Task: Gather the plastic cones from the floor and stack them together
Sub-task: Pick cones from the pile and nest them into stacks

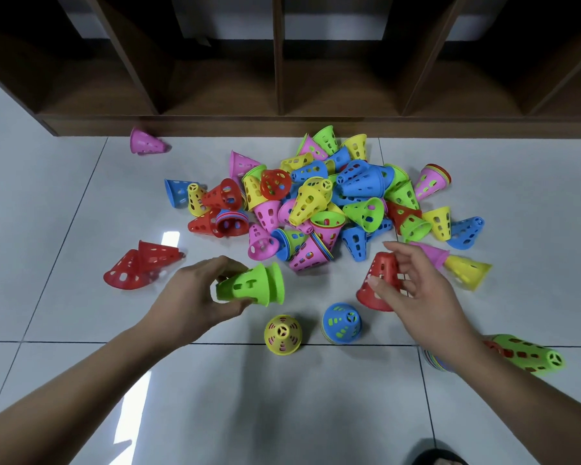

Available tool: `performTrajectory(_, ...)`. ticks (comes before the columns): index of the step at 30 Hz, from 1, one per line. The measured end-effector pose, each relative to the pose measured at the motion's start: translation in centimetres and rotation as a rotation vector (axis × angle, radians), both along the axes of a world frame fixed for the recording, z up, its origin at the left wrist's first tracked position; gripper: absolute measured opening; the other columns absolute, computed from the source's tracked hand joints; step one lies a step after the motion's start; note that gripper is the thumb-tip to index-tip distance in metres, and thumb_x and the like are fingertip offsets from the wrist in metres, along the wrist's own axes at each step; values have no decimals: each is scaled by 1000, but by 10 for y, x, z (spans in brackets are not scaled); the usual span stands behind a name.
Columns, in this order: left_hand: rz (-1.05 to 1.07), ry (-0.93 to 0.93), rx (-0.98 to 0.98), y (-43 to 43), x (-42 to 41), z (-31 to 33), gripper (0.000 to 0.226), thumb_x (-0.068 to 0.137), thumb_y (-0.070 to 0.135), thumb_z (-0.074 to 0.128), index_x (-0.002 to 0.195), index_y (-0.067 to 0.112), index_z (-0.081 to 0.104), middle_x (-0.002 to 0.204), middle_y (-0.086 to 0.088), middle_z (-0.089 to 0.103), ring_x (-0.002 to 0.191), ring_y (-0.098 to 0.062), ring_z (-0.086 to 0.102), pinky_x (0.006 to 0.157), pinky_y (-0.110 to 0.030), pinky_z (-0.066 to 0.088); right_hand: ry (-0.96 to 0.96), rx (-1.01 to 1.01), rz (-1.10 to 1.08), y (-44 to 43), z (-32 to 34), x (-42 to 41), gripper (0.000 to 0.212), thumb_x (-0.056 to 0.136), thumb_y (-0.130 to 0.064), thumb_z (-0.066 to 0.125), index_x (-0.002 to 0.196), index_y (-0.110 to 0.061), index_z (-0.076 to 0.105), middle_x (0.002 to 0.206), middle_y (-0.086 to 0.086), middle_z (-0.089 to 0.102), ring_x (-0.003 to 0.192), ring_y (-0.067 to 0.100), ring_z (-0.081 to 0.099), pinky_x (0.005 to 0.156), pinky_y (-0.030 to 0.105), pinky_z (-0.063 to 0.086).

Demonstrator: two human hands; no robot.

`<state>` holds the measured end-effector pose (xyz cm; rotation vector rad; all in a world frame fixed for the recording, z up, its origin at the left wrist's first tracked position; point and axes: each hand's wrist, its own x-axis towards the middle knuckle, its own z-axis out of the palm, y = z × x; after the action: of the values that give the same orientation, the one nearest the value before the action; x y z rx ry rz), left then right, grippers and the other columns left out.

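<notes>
A heap of coloured plastic cones [329,199] lies on the white tiled floor. My left hand [195,293] grips a short stack of green cones [252,286] by the narrow end, held on its side above the floor. My right hand [413,283] holds an upright red cone [381,280], thumb on its near side and fingers curled over the far side. Upright between my arms stand a yellow cone [282,333] and a blue stack [341,322]. A long stack topped in green [524,354] lies behind my right forearm.
Two red cones [141,266] lie at the left, a lone pink cone [145,141] by the dark wooden shelf unit [282,122] at the back. Pink and yellow cones [463,266] lie right of my right hand. A dark slipper [436,456] shows at the bottom edge.
</notes>
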<state>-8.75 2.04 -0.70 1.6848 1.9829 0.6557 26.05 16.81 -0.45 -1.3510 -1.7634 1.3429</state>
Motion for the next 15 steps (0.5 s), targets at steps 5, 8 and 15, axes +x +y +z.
performTrajectory(5, -74, -31, -6, -3, 11, 5, 46, 80, 45, 89, 122, 38, 72, 106, 22, 69, 95, -4, 65, 76, -11, 47, 128, -69, 50, -32, 9, -6, 46, 91, -17, 81, 128, -36, 62, 117, -9, 66, 115, 18, 67, 98, 39, 59)
performTrajectory(8, -108, -19, -34, -7, 16, -1, 48, 81, 58, 79, 124, 43, 69, 107, 20, 66, 94, -5, 65, 77, -19, 52, 164, -81, 51, -42, 10, -9, 41, 89, -20, 82, 122, -33, 61, 114, -6, 67, 116, 19, 68, 98, 33, 59)
performTrajectory(15, -234, -3, -88, -14, 46, -16, 52, 77, 50, 78, 128, 43, 66, 110, 21, 54, 87, -4, 62, 77, -19, 54, -120, -9, 126, -50, -12, -5, 36, 90, -25, 82, 116, -39, 60, 119, -26, 64, 113, 1, 66, 95, 34, 58)
